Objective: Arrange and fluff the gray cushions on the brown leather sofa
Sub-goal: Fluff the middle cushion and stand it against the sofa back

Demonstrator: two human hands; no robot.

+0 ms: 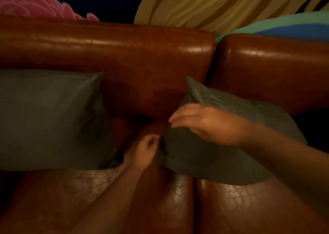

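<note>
Head view, dim light. The brown leather sofa [142, 59] fills the frame: two back cushions meet at a dark vertical gap right of centre, and two seat cushions meet at a seam running down toward you at the lower middle.

The left gray cushion [49, 120] stands upright against the left back cushion, its top edge straight and its near right corner resting on the seat. It runs out of frame at the left.

The right gray cushion [204, 155] is tilted, its upper corner pointing at the gap between the back cushions and its lower edge lying across the seat seam. Between the two cushions a strip of bare back and seat leather stays open; the front of both seat cushions is also bare.

Your right hand [208, 123], blurred, lies on top of the right gray cushion near its left edge, fingers together and extended flat, not curled round the fabric.

Your left hand [146, 150] is at that cushion's lower left edge, fingers curled inward toward the fabric; whether they actually pinch it, you cannot tell.

Behind the sofa back: a pink patterned fabric [35, 2] at upper left, a yellow-and-brown striped fabric [222, 4] at upper right, a green-and-blue surface [288, 27] beside it.
</note>
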